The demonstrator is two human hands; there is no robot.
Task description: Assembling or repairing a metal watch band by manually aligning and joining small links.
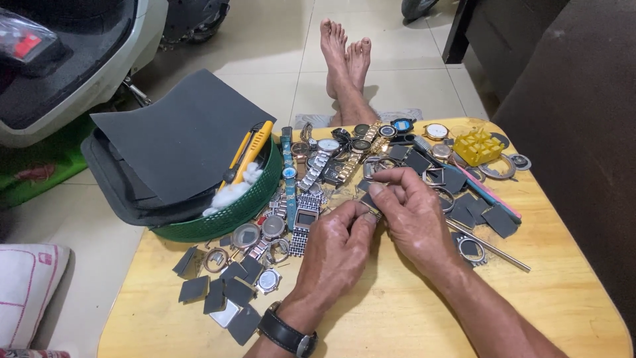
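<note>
A wooden tabletop (411, 311) carries a green basket (232, 209) stuffed with dark sheets, then a heap of watches (324, 166) and a yellow plastic block (478, 147). Over its middle the left hand (334, 255) and right hand (414, 215) meet, fingertips pinched together on a small metal watch part (371, 211), mostly hidden between them.

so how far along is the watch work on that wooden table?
Done: hard to tell; loose watch cases and dark sandpaper squares lie spread about, suggesting some were already worked. In hand: the left hand and right hand pinch a small gold-coloured watch part between their fingers. Left: a pile of watches sits untouched beside the green basket.
</note>
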